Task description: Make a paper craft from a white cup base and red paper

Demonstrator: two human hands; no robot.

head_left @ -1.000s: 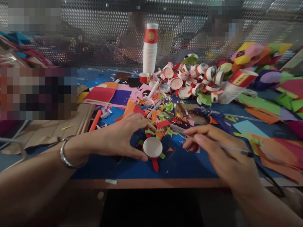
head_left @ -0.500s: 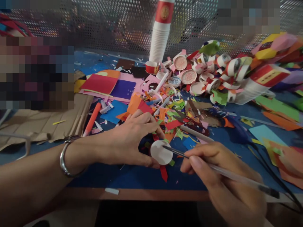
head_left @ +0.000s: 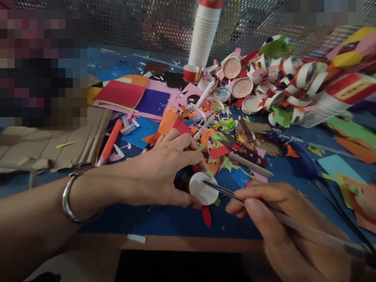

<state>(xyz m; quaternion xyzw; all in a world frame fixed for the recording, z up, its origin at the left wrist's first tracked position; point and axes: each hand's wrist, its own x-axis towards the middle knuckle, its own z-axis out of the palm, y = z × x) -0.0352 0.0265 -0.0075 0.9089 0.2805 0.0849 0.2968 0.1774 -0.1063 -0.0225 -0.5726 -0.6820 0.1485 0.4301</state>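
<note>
My left hand (head_left: 172, 168) curves its thumb and fingers around the edge of a small white disc (head_left: 198, 188), which looks like the bottom of a paper cup. Pinched in the fingers of my right hand (head_left: 282, 219) is a clear-barrelled pen (head_left: 308, 231). Its dark tip rests on or just over the disc's upper middle; contact is hard to make out. A pointed red paper strip (head_left: 206, 216) sticks out below the disc, and coloured paper scraps lie just behind it.
A tall stack of paper cups (head_left: 205, 35) stands at the back. Cut cup rings (head_left: 304, 74) are heaped right of it. A glue gun (head_left: 299, 156) with a black cord lies at right. Cardboard (head_left: 79, 145), an orange marker (head_left: 111, 141) and coloured sheets (head_left: 120, 94) lie at left.
The view has shifted slightly, so the table's contents sit a little differently in it. Both hands keep their grips, and the pen tip stays at nearly the same spot on the disc.
</note>
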